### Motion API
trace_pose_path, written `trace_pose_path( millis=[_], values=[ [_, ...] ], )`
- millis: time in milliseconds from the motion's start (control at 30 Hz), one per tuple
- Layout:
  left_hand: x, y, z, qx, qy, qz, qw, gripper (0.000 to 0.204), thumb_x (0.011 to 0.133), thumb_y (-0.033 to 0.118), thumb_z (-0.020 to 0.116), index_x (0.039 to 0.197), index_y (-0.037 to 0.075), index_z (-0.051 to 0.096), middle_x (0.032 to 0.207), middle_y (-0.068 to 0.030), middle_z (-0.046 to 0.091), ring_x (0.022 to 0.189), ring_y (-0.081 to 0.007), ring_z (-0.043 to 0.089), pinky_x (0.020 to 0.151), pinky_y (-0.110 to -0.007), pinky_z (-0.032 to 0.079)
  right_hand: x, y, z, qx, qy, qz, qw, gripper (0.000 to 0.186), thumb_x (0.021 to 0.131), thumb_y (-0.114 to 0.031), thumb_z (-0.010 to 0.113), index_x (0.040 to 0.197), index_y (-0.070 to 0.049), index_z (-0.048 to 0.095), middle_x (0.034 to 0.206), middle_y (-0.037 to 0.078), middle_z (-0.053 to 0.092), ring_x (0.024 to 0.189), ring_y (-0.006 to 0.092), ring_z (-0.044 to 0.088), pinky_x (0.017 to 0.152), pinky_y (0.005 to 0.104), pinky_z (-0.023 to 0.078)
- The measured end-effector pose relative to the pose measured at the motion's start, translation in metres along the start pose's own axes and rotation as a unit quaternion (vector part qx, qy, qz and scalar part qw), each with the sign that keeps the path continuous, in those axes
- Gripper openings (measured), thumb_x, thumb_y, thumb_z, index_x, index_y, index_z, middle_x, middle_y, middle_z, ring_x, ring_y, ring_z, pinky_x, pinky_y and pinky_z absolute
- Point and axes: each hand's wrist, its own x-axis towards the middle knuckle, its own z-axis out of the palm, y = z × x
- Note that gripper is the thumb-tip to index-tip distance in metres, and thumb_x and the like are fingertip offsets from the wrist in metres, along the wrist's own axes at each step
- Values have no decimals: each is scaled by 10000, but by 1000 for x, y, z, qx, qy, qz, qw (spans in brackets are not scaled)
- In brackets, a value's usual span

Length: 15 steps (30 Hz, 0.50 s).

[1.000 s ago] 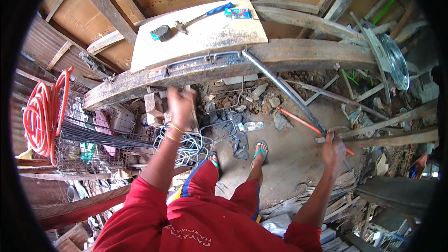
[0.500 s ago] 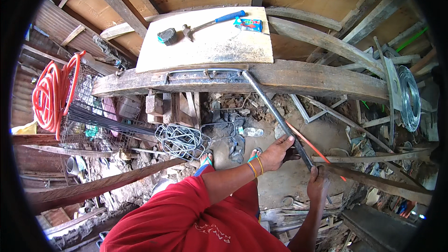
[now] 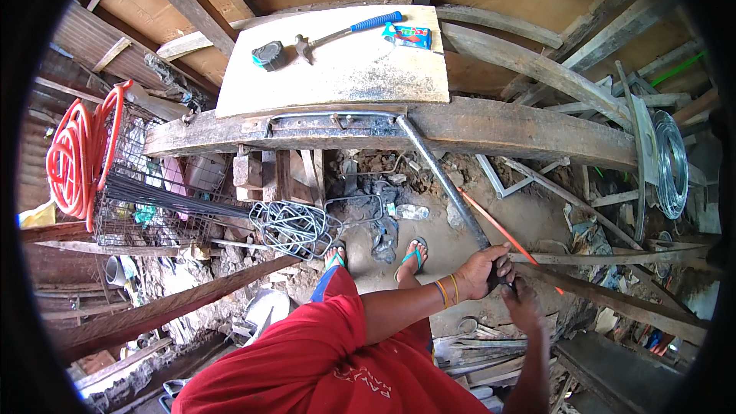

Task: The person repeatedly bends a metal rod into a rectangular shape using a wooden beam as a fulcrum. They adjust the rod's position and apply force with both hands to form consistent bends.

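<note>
My left hand [image 3: 484, 270], with bands at its wrist, is wrapped round the near part of a long dark metal pipe [image 3: 448, 184]. My right hand [image 3: 525, 303] is closed at the pipe's near end, just beside the left; the fingers partly hide that end. The pipe slopes away to a thick wooden beam [image 3: 506, 126], where its far end meets a thin steel rod [image 3: 307, 114] lying along the beam's top. Bolts or nails [image 3: 336, 119] stick up beside the rod.
Behind the beam, a pale board [image 3: 330, 80] bears a tape measure [image 3: 268, 56], a claw hammer [image 3: 337, 37] and a blue packet [image 3: 408, 35]. Bent steel rods [image 3: 295, 230] and an orange hose [image 3: 77, 157] are at left. Coiled wire [image 3: 671, 165] hangs right; a timber rail [image 3: 621, 299] passes near my right hand.
My left hand has shifted down the pipe toward me and now sits against my right hand. The right hand has moved slightly nearer me. The pipe's far end stays at the beam.
</note>
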Motion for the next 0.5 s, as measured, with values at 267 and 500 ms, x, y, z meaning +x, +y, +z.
trace_pose_path(
  millis=[267,500],
  values=[
    [-7,1,-5,0,19,5,1000,291,974,284,611,768,103,515,619,-28,455,635,-216,525,650,-377,457,19,44,6,248,-183,176,935,271,889,-224,765,902,-34,572,701,6,543,552,93,481,487,285,380],
    [-112,27,-33,30,29,-55,998,297,966,294,660,760,159,492,623,36,412,544,-114,414,549,-307,398,-74,-10,175,-11,89,12,996,205,927,-220,682,965,-29,615,751,75,582,631,214,549,543,388,437]
  ],
)
